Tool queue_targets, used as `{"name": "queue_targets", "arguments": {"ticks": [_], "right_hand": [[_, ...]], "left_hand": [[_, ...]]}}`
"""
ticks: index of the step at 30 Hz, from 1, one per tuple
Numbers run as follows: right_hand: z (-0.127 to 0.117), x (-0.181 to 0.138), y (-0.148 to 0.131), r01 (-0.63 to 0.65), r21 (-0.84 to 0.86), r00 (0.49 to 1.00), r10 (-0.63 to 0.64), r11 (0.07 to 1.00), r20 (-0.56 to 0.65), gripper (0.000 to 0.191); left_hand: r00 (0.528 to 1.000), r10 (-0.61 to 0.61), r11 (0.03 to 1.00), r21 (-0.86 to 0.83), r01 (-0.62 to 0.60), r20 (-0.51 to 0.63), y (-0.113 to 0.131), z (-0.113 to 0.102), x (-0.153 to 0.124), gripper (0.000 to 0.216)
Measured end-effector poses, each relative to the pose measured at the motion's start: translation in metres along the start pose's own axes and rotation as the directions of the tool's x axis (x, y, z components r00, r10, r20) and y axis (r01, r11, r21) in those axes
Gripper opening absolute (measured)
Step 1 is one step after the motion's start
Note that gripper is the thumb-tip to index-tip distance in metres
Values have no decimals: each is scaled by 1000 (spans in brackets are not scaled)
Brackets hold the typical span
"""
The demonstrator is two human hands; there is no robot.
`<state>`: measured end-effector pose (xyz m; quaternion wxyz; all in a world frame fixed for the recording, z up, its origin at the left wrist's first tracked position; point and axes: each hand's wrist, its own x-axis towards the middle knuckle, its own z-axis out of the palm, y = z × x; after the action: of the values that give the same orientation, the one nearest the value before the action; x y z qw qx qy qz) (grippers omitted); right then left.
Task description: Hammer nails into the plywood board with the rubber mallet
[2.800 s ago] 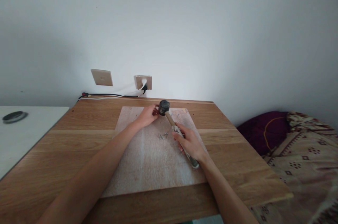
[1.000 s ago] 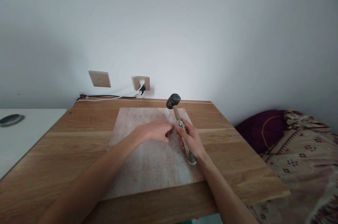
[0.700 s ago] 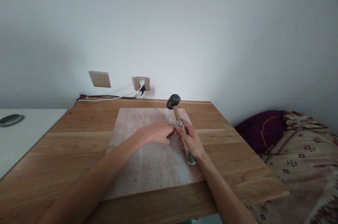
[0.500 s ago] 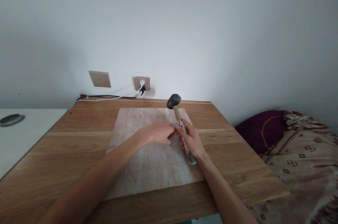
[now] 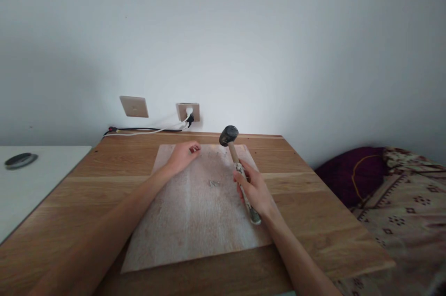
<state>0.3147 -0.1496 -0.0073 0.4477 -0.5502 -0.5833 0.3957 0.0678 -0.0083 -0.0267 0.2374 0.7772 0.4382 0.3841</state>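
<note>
The right hand (image 5: pixel 253 189) is wrapped tight around the handle of a hammer (image 5: pixel 233 152). The fingers of the left hand (image 5: pixel 183 155) are curled in, with the tips close together, but I cannot tell if they pinch something small.

The hammer leans, with its fat dark head up and away from the person, near the far edge of a board (image 5: pixel 188 226). The bottom end of its handle points back toward the person. The handle is bare wood near the head and has rough white and dark patches lower down.

The left hand is over the far left part of the board. A little bunch of nails (image 5: pixel 213 183) lies on the board, between both hands and a bit closer to the person. Small dark specks show along the far part of the board, too tiny to make out.

The board lies flat on a brown wood table (image 5: pixel 320 221). Behind it is a pale wall (image 5: pixel 244 45) with 2 plates. The right plate is a socket (image 5: pixel 196 109) with 2 plugs in it, 1 white and 1 black. On the left is a white table (image 5: pixel 49 189). On the right are a purple cushion (image 5: pixel 369 180) and a blanket (image 5: pixel 404 207) with a pattern.
</note>
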Motion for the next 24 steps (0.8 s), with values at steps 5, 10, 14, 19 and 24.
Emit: {"name": "queue_targets", "arguments": {"ticks": [5,10,14,19,24], "right_hand": [[3,1,7,21,-32,1000,-20,999,15,52],[11,1,8,-1,5,999,1,1000,42,50],[20,-1,1,-27,28,992,24,999,122,47],[28,-1,2,-56,23,984,51,998,168,49],[30,0,8,-55,17,984,51,998,168,46]], "left_hand": [[997,22,999,-36,-19,79,-10,8,-4,7],[995,10,998,-66,-3,100,-10,9,-2,6],[994,7,998,-70,0,112,-9,9,0,4],[996,-44,996,-70,50,73,-9,10,4,15],[996,-43,994,-98,51,81,-11,16,4,22]]}}
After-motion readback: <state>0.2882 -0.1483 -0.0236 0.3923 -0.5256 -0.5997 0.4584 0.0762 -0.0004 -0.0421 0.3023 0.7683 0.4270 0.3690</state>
